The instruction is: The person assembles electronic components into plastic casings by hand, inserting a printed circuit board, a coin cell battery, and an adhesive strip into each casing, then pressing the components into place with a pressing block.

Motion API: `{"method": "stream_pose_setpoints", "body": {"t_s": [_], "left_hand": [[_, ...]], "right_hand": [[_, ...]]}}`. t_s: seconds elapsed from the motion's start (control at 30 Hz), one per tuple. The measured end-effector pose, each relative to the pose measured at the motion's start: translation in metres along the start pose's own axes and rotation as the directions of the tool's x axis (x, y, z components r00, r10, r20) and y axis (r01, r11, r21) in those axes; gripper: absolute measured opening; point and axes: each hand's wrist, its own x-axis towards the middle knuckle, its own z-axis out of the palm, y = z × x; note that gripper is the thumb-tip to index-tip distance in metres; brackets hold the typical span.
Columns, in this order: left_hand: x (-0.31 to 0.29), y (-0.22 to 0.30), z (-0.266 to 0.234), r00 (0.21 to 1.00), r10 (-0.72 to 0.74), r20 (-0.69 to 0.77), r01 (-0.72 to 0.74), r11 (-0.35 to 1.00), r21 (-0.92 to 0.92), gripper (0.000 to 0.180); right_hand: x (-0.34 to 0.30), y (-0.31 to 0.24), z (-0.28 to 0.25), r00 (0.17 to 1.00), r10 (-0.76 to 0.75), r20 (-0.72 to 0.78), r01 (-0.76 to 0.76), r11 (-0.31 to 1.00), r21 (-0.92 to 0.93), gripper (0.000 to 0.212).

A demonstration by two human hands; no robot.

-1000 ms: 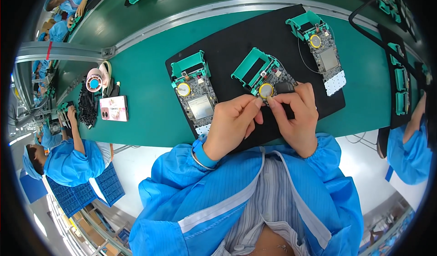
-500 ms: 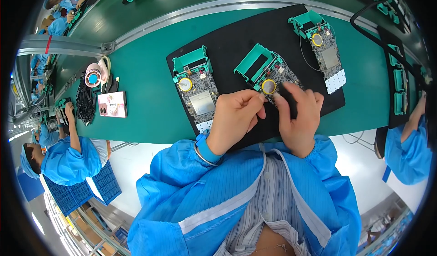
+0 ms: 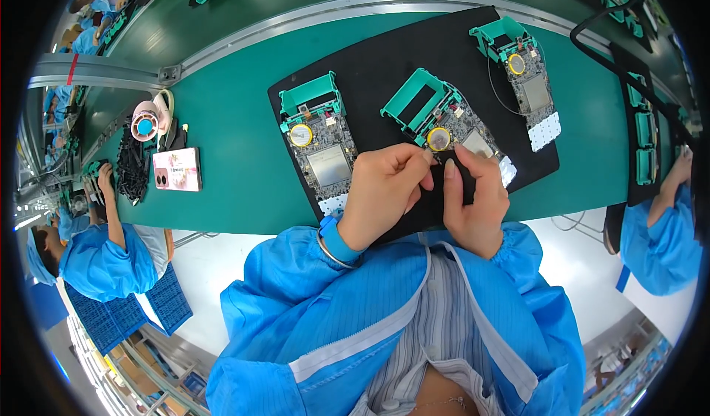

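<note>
In the middle of the mat, a circuit board (image 3: 467, 126) with a yellow-rimmed coin cell (image 3: 438, 139) is joined to a green plastic frame (image 3: 419, 104) at its far end. My left hand (image 3: 388, 190) is closed in a pinch at the board's near left edge, just below the coin cell; whatever its fingertips grip is too small or hidden. Over the same near edge, slightly to the right, is my right hand (image 3: 477, 203). Its thumb and forefinger are a little apart with nothing visible between them, and its other fingers are curled.
Similar boards with green frames lie at left (image 3: 325, 157) and right (image 3: 534, 90) on the black mat (image 3: 370, 94). Farther left on the green table are a phone (image 3: 177, 170), a small pink fan (image 3: 146, 124) and a bundle of black parts (image 3: 133, 168). Co-workers in blue sit at both sides.
My right hand has drawn slightly down and left, its thumb and forefinger coming closer together and uncovering more of the board. My left hand stays pinched in nearly the same spot.
</note>
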Motion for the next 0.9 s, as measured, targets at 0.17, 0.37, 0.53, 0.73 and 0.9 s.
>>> {"method": "stream_pose_setpoints", "body": {"t_s": [0.17,0.37,0.53,0.73,0.9], "left_hand": [[0.001,-0.001,0.000,0.999,0.014,0.033,-0.013,1.000,-0.026,0.021],[-0.001,0.000,-0.001,0.999,-0.027,0.031,0.028,0.999,-0.038,0.019],[0.001,0.000,-0.001,0.999,-0.013,0.038,0.015,0.999,-0.043,0.019],[0.001,-0.003,-0.002,0.998,0.012,0.055,-0.010,0.999,-0.039,0.019],[0.002,-0.003,-0.001,0.999,-0.006,0.033,0.007,0.999,-0.040,0.021]], "right_hand": [[0.003,-0.003,-0.003,1.000,-0.007,0.018,0.008,0.999,-0.041,0.028],[-0.001,0.000,-0.005,0.991,0.115,0.068,-0.121,0.988,0.098,0.027],[0.003,0.001,-0.005,0.993,0.099,0.063,-0.104,0.991,0.082,0.026],[0.006,-0.003,-0.004,0.999,0.016,0.028,-0.017,1.000,0.015,0.026],[0.013,-0.005,-0.006,0.998,-0.046,0.045,0.047,0.999,-0.025,0.026]]}}
